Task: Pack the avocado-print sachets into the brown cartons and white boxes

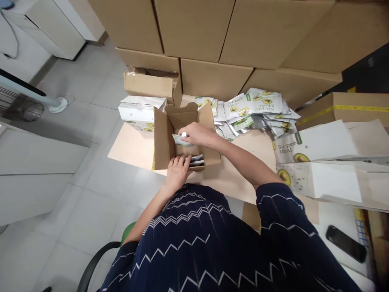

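Observation:
An open cardboard box [161, 140] stands on the table in front of me, its flaps raised. My right hand [196, 134] reaches into it, closed around a pale green packet [181, 140]. A small round white cap [184, 134] shows at the fingertips; whether it belongs to the packet I cannot tell. My left hand [178, 169] is hooked over the box's near edge, fingers inside, beside several silver pouches [196, 160] packed upright along the near wall. The fingertips of that hand touch or nearly touch the pouches.
Avocado-printed silver pouches [252, 107] are heaped right of the box. Flat white printed cartons [328, 146] lie farther right, a white carton [141, 107] and another open box [148, 83] at left. Large boxes [194, 28] wall the back. A phone [346, 243] lies lower right.

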Demonstrator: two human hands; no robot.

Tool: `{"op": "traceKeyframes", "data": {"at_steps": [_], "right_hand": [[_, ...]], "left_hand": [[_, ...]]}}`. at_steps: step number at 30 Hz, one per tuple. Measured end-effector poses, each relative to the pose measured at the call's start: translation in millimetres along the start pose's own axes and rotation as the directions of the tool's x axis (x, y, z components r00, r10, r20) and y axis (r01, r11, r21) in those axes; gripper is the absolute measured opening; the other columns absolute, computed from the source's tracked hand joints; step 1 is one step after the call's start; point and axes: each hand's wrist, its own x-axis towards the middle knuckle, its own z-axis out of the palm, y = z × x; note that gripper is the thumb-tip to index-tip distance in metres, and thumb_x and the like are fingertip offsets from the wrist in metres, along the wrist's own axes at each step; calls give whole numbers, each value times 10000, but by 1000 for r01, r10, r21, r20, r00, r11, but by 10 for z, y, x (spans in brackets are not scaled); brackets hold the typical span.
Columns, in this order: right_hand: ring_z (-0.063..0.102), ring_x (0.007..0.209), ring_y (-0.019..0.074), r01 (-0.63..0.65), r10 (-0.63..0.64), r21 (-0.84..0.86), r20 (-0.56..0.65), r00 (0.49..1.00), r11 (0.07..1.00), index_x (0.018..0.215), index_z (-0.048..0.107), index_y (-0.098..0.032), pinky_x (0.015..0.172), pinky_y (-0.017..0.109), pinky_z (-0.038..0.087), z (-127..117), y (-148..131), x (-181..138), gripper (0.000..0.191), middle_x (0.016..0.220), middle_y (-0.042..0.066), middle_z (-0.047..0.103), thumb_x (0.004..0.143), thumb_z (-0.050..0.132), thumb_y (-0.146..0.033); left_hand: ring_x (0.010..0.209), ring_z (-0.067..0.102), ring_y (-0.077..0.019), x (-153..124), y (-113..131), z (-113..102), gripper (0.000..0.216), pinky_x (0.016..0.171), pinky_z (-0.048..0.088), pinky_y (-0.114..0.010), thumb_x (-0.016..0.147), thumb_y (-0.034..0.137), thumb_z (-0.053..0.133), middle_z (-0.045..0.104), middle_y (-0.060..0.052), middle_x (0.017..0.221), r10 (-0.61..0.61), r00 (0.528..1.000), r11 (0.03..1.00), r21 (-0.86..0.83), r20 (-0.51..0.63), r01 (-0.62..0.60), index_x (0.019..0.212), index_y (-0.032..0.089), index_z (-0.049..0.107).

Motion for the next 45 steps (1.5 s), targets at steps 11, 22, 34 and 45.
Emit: {"op": "traceKeyframes", "data": {"at_steps": [11, 22, 34, 45], "right_hand": [[643, 820, 190, 49, 65, -174, 594, 802, 984, 1069, 728, -128, 678, 241, 399, 618, 116, 316, 293, 924, 98, 751, 831, 569, -188], [620, 801, 179, 290, -84, -168, 719, 690, 942, 1005, 732, -21, 669, 250, 395, 662, 116, 317, 259, 1036, 178, 723, 850, 532, -77], [670, 831, 121, 161, 42, 622, -299, 953, 766, 1218, 616, -195, 751, 243, 530, 63, 606, -266, 319, 1049, 70, 720, 920, 542, -280], [572, 1118, 260, -637, 676, 228, -202, 708, 736, 1264, 569, -139, 942, 388, 451, 1161, 1365, -709, 374, 1242, 178, 617, 959, 459, -327]], "left_hand": [[1205, 508, -307, -1, 13, 22, 612, 1039, 393, -434, 882, 398, 606, 565, -150, 1325, -20, 1000, 999, -35, -15, 19, 1419, 160, 435], [1379, 404, -327, -12, -6, 60, 752, 1136, 342, -458, 852, 373, 640, 398, -227, 1502, -78, 992, 992, -110, -97, 67, 1467, 70, 330], [1337, 476, -309, 22, -53, 45, 677, 1128, 362, -441, 909, 410, 548, 446, -206, 1488, -27, 1000, 999, -41, 0, 27, 1470, 77, 366], [1330, 479, -309, 42, -65, 45, 637, 1115, 369, -453, 929, 401, 513, 460, -199, 1480, -20, 1000, 999, -37, 0, 20, 1464, 86, 370]]}}
